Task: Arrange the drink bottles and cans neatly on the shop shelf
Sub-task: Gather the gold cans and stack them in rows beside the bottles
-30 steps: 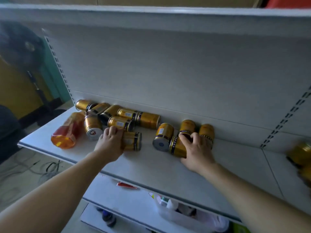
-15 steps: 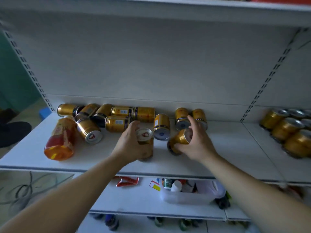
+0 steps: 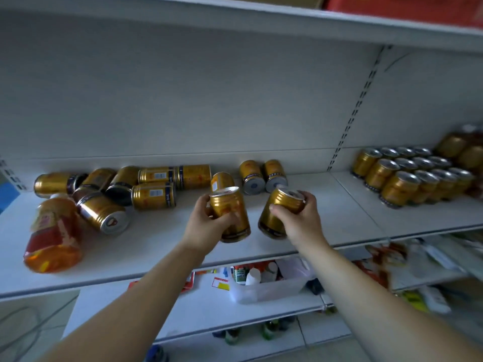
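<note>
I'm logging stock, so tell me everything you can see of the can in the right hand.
The can is gold metal, ridged below a silver lid, with a dark band near its base. It tilts, top leaning right and away, over the middle of the shelf; whether its base touches the shelf is unclear. The right hand grips it, thumb across the front. A gap separates it from the other held can.

Shelf (image 3: 326,218): toppled cans (image 3: 146,189) heaped at left rear, bottle (image 3: 52,236) on its side by the left front edge. Two cans (image 3: 262,176) lie at centre rear. Left-hand can (image 3: 231,205) and right-hand can (image 3: 281,202) are side by side over centre front. Upright cans (image 3: 407,176) stand in rows on the right section (image 3: 418,220).
</note>
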Motion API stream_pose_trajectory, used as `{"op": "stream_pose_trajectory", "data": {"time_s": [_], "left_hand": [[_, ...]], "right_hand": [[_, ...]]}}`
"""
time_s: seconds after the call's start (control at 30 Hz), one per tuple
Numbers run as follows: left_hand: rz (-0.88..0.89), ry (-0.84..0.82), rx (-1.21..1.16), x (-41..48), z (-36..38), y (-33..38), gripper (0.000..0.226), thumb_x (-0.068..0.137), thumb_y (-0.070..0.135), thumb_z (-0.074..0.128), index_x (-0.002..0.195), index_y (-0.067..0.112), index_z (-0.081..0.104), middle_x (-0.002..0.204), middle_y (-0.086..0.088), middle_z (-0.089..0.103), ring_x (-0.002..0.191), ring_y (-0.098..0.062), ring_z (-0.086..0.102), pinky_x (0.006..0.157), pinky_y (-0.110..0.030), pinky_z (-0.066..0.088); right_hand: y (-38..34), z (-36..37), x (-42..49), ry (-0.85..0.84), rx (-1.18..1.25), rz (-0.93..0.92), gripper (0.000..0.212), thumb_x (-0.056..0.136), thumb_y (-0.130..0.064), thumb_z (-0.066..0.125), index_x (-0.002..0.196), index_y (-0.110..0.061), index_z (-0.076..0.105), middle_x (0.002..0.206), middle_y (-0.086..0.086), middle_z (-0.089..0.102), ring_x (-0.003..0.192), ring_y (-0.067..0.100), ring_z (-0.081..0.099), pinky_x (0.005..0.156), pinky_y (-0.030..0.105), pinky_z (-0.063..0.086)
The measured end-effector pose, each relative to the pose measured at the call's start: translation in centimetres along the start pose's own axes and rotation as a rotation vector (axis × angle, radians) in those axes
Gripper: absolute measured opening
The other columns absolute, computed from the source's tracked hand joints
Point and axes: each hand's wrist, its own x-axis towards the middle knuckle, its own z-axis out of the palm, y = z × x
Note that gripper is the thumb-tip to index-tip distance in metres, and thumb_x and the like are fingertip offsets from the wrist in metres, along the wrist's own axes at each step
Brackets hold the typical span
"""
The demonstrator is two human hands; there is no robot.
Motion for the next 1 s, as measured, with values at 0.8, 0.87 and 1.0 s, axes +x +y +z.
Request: {"op": "stream_pose_trajectory", "data": {"time_s": [0.8, 0.87, 1.0], "left_hand": [[0.089, -0.329, 0.059, -2.6, 43.7, 1.7, 0.067, 0.077, 0.018, 0.076, 0.132, 0.028, 0.039, 0.109, 0.003, 0.060, 0.093, -0.007, 0.059, 0.065, -0.019, 0.046], [0.077, -0.296, 0.092, -2.1, 44.5, 1.2, 0.068, 0.076, 0.015, 0.077, 0.130, 0.030, 0.038, 0.102, 0.009, 0.058, 0.089, -0.004, 0.057, 0.068, -0.019, 0.045], [0.034, -0.229, 0.120, 0.1, 45.1, 0.6, 0.067, 0.075, 0.009, 0.077, 0.126, 0.031, 0.039, 0.098, 0.012, 0.058, 0.087, -0.004, 0.057, 0.071, -0.024, 0.047]], "right_hand": [[1.8, -41.6, 4.5, 0.241, 0.125, -0.087, 0.044, 0.082, -0.021, 0.075, 0.115, -0.035, 0.049, 0.102, -0.013, 0.061, 0.091, 0.004, 0.061, 0.068, 0.020, 0.047], [2.5, -42.4, 5.8, 0.215, 0.131, -0.073, 0.044, 0.082, -0.021, 0.076, 0.114, -0.036, 0.049, 0.101, -0.014, 0.060, 0.090, 0.004, 0.060, 0.066, 0.018, 0.046], [3.6, -42.4, 8.9, 0.161, 0.136, -0.042, 0.046, 0.082, -0.019, 0.076, 0.115, -0.034, 0.048, 0.100, -0.014, 0.058, 0.088, 0.002, 0.058, 0.063, 0.017, 0.044]]}}
